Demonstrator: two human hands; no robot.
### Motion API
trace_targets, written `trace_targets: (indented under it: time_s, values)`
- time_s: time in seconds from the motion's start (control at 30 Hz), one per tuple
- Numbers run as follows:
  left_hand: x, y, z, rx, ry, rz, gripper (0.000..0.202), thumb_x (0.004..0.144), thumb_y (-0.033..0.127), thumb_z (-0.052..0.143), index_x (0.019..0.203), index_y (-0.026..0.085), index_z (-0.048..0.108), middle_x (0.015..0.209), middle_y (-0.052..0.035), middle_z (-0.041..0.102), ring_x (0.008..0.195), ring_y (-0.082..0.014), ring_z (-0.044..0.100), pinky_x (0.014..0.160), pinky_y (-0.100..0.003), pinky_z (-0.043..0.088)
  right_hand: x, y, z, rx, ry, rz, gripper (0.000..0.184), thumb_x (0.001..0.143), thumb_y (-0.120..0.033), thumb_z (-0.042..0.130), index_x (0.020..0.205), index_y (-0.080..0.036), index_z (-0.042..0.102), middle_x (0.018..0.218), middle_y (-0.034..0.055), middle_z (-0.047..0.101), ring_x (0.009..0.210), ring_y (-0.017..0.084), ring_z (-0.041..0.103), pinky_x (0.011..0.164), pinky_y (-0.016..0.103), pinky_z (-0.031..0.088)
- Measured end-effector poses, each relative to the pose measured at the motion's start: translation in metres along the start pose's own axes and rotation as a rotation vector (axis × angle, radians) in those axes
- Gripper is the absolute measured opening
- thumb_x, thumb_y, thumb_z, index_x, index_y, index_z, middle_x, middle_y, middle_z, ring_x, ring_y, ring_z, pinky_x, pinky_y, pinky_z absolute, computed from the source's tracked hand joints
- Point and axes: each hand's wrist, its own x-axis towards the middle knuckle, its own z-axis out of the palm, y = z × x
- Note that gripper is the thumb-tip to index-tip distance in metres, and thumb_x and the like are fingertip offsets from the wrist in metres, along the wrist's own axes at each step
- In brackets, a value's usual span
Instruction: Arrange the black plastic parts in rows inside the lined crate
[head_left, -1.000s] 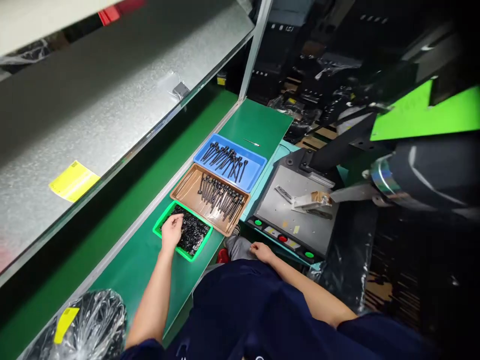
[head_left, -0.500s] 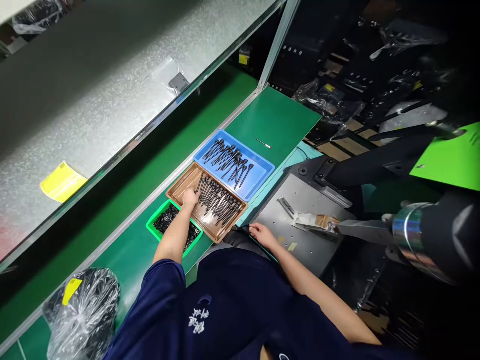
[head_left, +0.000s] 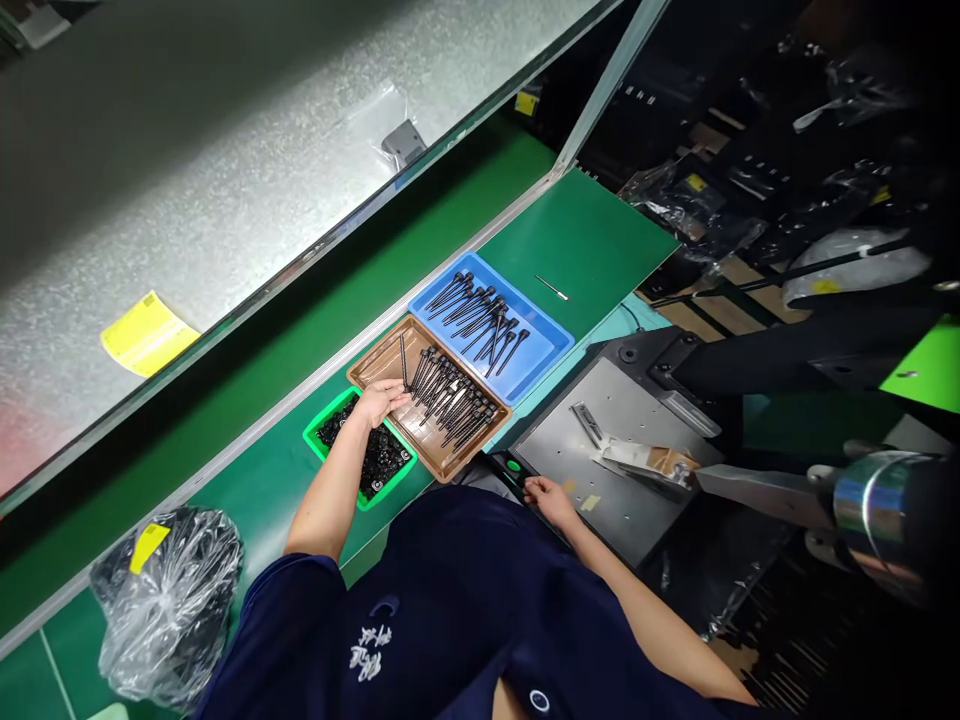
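My left hand [head_left: 379, 400] reaches over the near corner of a brown tray [head_left: 375, 366] of long black pins and pinches one black pin [head_left: 403, 362] that points away from me. Just beside it stands a green bin [head_left: 324, 418] full of small black round parts. Behind the brown tray lies a blue tray [head_left: 544, 352] with more black pins. My right hand [head_left: 550, 494] rests with curled fingers on the front edge of a grey machine plate [head_left: 600, 470], close to a green button [head_left: 513, 465]; nothing shows in it.
A thin metal pin [head_left: 552, 288] lies loose on the green bench [head_left: 585, 240]. A plastic-wrapped bundle [head_left: 169, 590] sits at the near left. A silver machine head [head_left: 877, 495] and its horn reach over the plate from the right. A yellow label [head_left: 148, 331] lies on the metal shelf.
My left hand went from the green bin to the brown tray and now pinches one pin drawn apart from the rest. My right hand slid along the machine's front edge.
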Motion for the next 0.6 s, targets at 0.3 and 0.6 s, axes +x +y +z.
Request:
trace_targets:
  time_s: [0.3,0.6]
  values:
    - [0.006,-0.02,0.0,0.131,0.11,0.081,0.021,0.064,0.015,0.08,0.08,0.01,0.066,0.065,-0.0006,0.064,0.057,-0.0102,0.062,0.078,-0.035,0.057,-0.006,-0.105,0.001,0.025,-0.01,-0.332,0.036,0.079,-0.054,0.055,0.069,-0.019,0.056,0.057,-0.0004,0.06,0.043,0.01,0.047,0.046,0.023,0.037]
    - [0.004,-0.041,0.025,0.188,0.147,0.097,0.024,0.06,0.018,0.081,0.075,0.013,0.063,0.061,0.0025,0.06,0.056,-0.0086,0.058,0.075,-0.033,0.055,0.098,-0.253,0.007,-0.196,0.357,-0.475,0.021,0.086,-0.036,0.054,0.078,-0.019,0.063,0.073,0.0036,0.067,0.07,0.017,0.061,0.07,0.029,0.046]
